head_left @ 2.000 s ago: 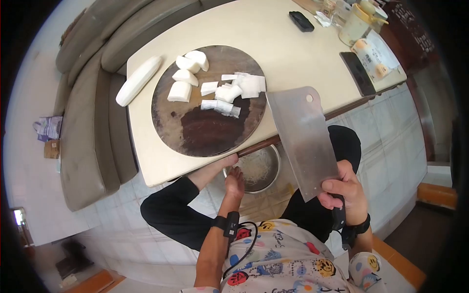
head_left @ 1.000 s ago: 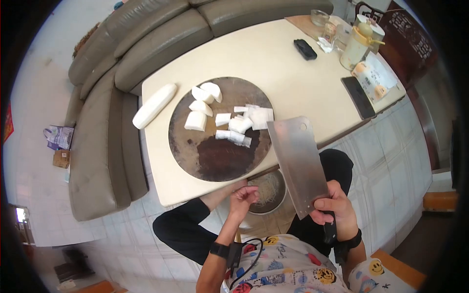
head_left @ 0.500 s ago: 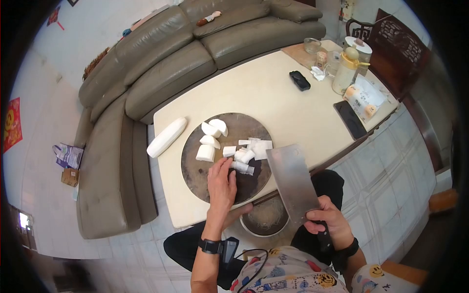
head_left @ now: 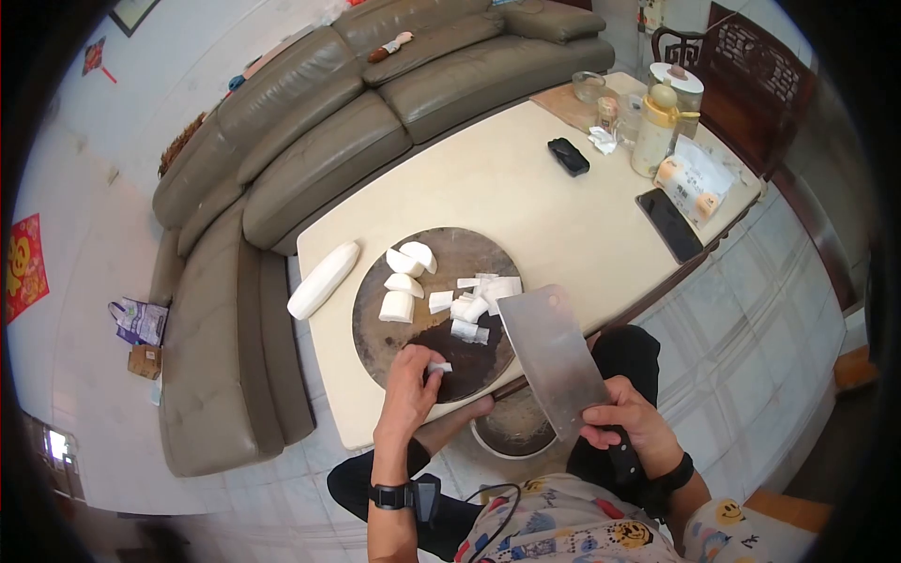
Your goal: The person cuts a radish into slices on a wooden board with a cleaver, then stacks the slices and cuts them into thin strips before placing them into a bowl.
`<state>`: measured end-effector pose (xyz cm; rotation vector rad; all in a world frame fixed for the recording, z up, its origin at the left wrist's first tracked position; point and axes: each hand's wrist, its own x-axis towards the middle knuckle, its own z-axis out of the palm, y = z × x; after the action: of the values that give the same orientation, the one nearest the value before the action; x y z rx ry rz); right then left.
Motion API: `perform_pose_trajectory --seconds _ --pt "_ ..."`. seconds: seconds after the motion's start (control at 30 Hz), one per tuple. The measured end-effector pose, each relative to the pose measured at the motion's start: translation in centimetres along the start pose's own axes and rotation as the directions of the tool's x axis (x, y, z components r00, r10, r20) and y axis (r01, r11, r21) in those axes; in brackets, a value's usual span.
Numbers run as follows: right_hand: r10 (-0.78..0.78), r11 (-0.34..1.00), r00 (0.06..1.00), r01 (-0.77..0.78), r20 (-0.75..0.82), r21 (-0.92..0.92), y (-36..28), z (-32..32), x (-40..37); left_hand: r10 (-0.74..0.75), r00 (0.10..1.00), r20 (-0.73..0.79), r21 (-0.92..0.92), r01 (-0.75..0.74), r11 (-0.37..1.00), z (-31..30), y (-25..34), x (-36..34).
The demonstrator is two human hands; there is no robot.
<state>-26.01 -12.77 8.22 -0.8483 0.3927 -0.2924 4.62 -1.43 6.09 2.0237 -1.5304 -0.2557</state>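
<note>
My right hand [head_left: 634, 424] is closed around the black handle of a broad cleaver [head_left: 554, 357], its blade tilted up beside the right edge of the round cutting board [head_left: 385, 352]. Near the board's front, my left hand [head_left: 408, 387] pinches a small white radish piece [head_left: 442, 367]. Cut radish pieces [head_left: 471, 305] form a loose cluster at the board's right side, with one short stack [head_left: 469, 332] apart in front. Larger radish chunks [head_left: 398, 306] stand at the back left. A long peeled white radish [head_left: 324, 280] lies on the table left of the board.
The cream table [head_left: 479, 174] also carries a black phone [head_left: 669, 225], a small black object [head_left: 569, 157], a tissue pack [head_left: 694, 180] and a yellow-topped bottle [head_left: 654, 131]. Below its front edge stands a round bin [head_left: 514, 427]. A grey sofa [head_left: 319, 164] runs behind.
My left hand has moved down toward the board's front edge with a small radish piece, away from the short stack. The cleaver has stayed nearly in place.
</note>
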Motion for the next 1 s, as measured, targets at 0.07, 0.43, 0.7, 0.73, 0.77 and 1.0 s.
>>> perform_pose_trajectory --seconds 0.07,0.43,0.7,0.73,0.77,1.0 --pt "-0.001 1.0 1.0 0.001 0.009 0.013 0.2 -0.2 0.0 -0.084 0.991 0.105 -0.12 0.096 0.988 -0.8 -0.2 -0.8" --pt "-0.003 1.0 1.0 0.002 0.017 0.002 0.4 -0.4 0.3 -0.079 0.997 -0.005 -0.082 0.078 0.994 -0.3 0.9 0.1" --pt "-0.005 1.0 0.999 0.006 0.041 -0.018 0.4 -0.5 0.3 -0.077 0.955 -0.286 0.156 0.126 0.98 5.1 3.5 2.7" --pt "-0.007 1.0 0.999 0.008 0.04 -0.017 0.4 -0.6 0.3 -0.075 0.955 -0.286 0.157 0.123 0.98 5.5 3.2 2.9" --pt "-0.005 1.0 0.999 0.006 0.04 -0.019 0.5 -0.7 0.2 -0.123 0.943 -0.309 0.141 0.174 0.975 5.9 3.0 3.0" --pt "-0.021 1.0 0.999 0.022 0.043 -0.001 0.4 -0.7 -0.1 -0.164 0.926 -0.34 0.059 0.195 0.979 6.6 1.8 3.6"
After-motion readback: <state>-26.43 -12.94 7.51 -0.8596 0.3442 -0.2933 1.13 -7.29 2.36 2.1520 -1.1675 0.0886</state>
